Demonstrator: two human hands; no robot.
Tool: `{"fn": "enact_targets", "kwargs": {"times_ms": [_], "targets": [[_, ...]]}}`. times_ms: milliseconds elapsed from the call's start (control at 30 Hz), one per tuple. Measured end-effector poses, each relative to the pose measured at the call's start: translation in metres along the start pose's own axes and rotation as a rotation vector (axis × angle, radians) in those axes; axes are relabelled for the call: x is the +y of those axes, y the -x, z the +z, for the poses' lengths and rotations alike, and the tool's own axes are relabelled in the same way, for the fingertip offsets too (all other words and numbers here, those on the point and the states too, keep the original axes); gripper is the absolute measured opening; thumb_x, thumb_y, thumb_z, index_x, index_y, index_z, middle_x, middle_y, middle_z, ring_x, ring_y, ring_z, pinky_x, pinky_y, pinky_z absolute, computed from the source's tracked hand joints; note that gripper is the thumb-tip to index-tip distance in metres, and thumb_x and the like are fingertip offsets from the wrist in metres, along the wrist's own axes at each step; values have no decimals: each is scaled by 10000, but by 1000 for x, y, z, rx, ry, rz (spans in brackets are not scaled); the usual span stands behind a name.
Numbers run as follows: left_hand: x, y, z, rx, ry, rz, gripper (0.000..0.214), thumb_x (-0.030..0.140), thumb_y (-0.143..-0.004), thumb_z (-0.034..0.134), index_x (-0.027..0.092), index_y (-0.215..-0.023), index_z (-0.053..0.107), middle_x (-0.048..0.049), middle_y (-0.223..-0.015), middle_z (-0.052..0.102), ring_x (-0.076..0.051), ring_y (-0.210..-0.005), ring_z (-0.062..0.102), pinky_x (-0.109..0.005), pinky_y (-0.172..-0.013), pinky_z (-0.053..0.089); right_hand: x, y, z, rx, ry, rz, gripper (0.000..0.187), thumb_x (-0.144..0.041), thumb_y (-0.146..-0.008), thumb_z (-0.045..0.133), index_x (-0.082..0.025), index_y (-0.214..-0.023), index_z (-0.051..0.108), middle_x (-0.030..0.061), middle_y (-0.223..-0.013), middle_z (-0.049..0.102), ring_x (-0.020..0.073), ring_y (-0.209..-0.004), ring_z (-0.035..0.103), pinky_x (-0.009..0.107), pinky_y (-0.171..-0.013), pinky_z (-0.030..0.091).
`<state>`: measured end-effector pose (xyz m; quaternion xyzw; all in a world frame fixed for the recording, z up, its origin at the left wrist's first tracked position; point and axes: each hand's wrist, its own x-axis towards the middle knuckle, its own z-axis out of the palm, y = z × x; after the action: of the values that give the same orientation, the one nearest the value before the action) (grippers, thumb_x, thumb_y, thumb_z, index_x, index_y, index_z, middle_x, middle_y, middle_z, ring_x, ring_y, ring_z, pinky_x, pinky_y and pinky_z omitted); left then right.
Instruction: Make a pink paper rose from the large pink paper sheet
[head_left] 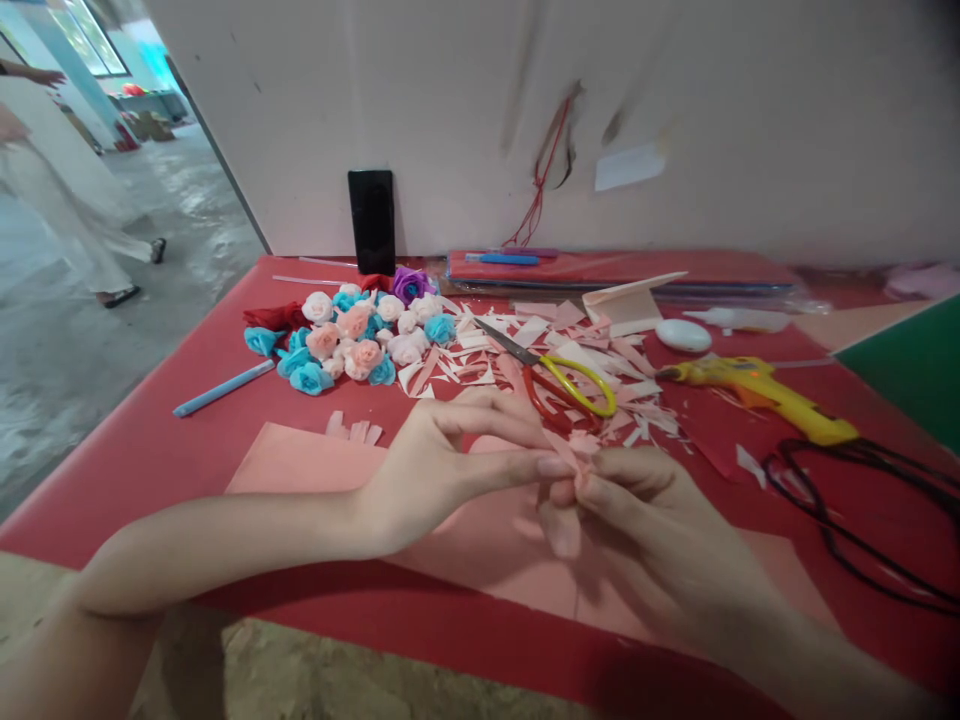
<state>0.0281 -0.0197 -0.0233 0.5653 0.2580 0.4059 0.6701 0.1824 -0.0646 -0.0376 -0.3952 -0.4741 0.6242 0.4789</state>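
Note:
Both hands meet over a pink paper sheet (300, 460) on the red table. My left hand (465, 460) pinches a small pink paper flower (574, 455) between thumb and fingers. My right hand (637, 510) grips the same flower from the other side, thumb against its base. Part of the flower is hidden by the fingertips. Just beyond the hands lie scissors (574, 385) with one yellow and one red handle, blades pointing away to the left. They rest on a heap of pink and white paper scraps (480, 350).
Several finished paper roses (364, 358) are piled left of the scraps, with a blue pen-like stick (225, 388) beside them. A phone (372, 220) leans on the wall. A yellow glue gun (765, 390) and its black cord (832, 520) lie right. Someone in white trousers (60, 210) stands far left.

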Motion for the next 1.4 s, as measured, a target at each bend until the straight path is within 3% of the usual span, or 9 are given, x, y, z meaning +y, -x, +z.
{"fn": "enact_targets", "kwargs": {"times_ms": [400, 733, 933, 1100, 1233, 1400], "targets": [[-3, 4, 6, 70, 19, -7, 39, 156, -649, 697, 190, -637, 682, 1, -678, 597, -132, -754, 544, -285, -753, 440, 2, 3, -2, 19, 218, -111, 130, -312, -757, 641, -260, -673, 725, -16, -580, 707, 133, -564, 635, 242, -635, 517], [-7, 8, 6, 45, 13, 10, 66, 172, -693, 658, 163, -675, 596, -21, -759, 556, -167, -835, 563, -295, -714, 461, -9, 2, 7, 116, 367, -179, 146, -277, -679, 710, -240, -537, 709, -14, -504, 690, 126, -474, 640, 168, -481, 508], [-10, 8, 6, 0, 85, 7, 44, 142, -714, 620, 144, -692, 582, -12, -790, 509, -91, -672, 543, -211, -573, 464, -10, 2, 8, 61, 330, -145, 142, -324, -699, 688, -260, -579, 731, -6, -501, 688, 153, -525, 660, 206, -537, 540], [-9, 7, 6, -11, 60, 47, 57, 116, -714, 627, 133, -676, 589, -4, -774, 526, -61, -642, 533, -181, -589, 454, -5, 6, 4, 20, 261, -131, 195, -413, -758, 612, -265, -760, 738, 7, -593, 709, 143, -507, 635, 252, -543, 543], [-9, 7, 5, -58, 164, 39, 59, 106, -742, 599, 139, -695, 583, 15, -799, 508, -23, -505, 529, -194, -549, 475, -4, 6, 4, 17, 226, -170, 140, -325, -777, 619, -267, -725, 735, -11, -566, 695, 137, -593, 657, 249, -659, 540], [-11, 7, 4, -56, 156, 30, 32, 122, -736, 614, 140, -717, 597, -2, -825, 507, -38, -515, 547, -203, -537, 487, -8, 7, 10, 89, 187, -71, 130, -313, -717, 677, -251, -610, 719, -16, -535, 684, 105, -480, 604, 207, -551, 529]]}}
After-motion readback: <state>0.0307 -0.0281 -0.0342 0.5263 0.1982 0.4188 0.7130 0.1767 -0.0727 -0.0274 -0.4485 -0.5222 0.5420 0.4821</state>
